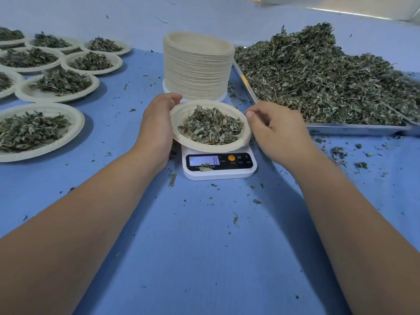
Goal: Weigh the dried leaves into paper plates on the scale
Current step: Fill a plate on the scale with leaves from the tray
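Left hand (154,126) grips the plate (180,136) on the scale (219,172). Right hand (281,130) curls its fingers at the far rim; hold unclear.

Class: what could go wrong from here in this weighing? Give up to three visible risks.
1. The left hand grips the plate by its rim, the right hand is at the far edge; hand pressure could falsify the display reading.
2. The plate overhangs the scale, so it might tip and spill.
3. A stray leaf on the scale may add weight.
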Motion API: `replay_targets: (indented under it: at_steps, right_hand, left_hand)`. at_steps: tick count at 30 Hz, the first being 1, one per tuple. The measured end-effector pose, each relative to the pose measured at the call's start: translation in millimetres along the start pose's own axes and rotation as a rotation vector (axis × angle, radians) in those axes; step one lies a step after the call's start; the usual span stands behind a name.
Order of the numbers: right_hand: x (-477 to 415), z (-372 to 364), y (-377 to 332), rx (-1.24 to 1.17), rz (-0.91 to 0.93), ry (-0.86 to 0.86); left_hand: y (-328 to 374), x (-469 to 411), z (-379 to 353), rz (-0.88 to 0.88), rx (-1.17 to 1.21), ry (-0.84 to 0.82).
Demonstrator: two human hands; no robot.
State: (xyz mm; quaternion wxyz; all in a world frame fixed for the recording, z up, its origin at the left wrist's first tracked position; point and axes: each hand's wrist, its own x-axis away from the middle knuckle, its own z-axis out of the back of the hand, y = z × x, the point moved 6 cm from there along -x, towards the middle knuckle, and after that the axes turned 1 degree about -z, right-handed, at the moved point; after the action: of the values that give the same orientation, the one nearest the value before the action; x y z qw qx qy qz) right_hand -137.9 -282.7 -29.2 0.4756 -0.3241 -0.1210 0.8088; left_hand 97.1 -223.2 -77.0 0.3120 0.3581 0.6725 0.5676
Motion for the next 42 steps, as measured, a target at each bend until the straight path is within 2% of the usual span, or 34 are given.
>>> replay_targets:
  at_steps: [11, 19, 34, 42]
  right_hand:
    - [-0.7, -9.0, 2.7, -0.081, -0.031, -0.065]
    - [-0.8, -1.4, -1.4, -0.113, -0.030, 0.001]
    - [0.2, -2.3, 2.5, -0.060, -0.040, 0.011]
    - [-0.6, 2.9, 2.0, -0.099, -0.018, 0.103]
  left_hand:
    - [6.5, 8.0, -3.8, 0.002, -0.060, -0.013]
    - [6.5, -2.2, -7.8, 0.013, -0.010, -0.021]
    - [3.4, -7.1, -3.9, -0.020, -0.083, -0.038]
    - [4.4, -4.2, 0.7, -0.023, -0.081, -0.044]
